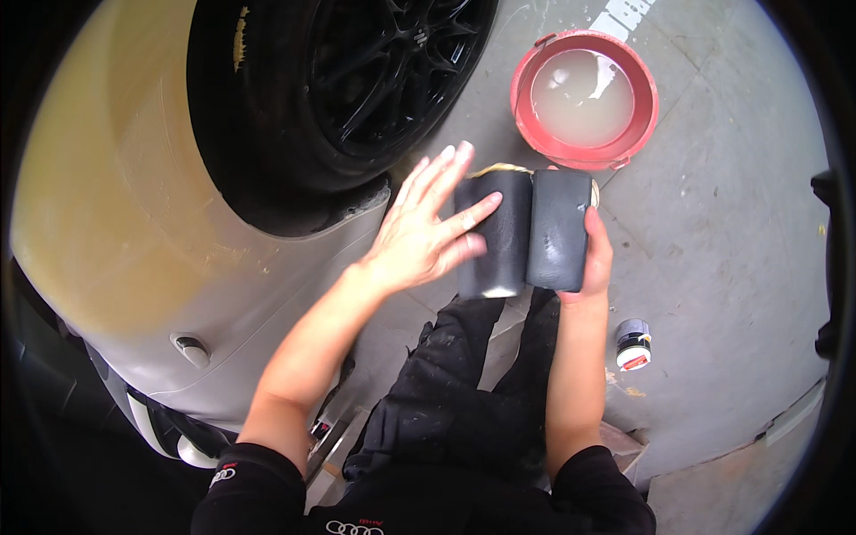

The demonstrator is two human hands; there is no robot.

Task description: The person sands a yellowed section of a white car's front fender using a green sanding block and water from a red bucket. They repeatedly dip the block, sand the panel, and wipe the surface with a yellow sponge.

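Grey-silver car body panel [134, 267] fills the left side, w/ a dull yellowish patch over its upper part; black tyre on a black spoked alloy wheel [330, 80] sits in the arch at top centre. Grey concrete floor [713, 232] carries the rest, looks like a workshop or wash bay, painted white marks at the top edge. Red round plastic bucket [584, 98] of cloudy water stands near the top edge, just beyond the hands. Dark grey folded foam pad [526, 232], two rounded halves side by side, is held up in front of the person, above the knees. Right hand [596, 259] grips its right edge, fingers wrapped behind, thumb side showing. Left hand [426, 230] lies flat on the left half, fingers spread apart. Small black-and-white pot with red label [633, 344] sits on floor by right forearm.

Risk, imo: pad slips from the one-sided grip and picks up grit off the concrete; elbow could also knock the pot over.
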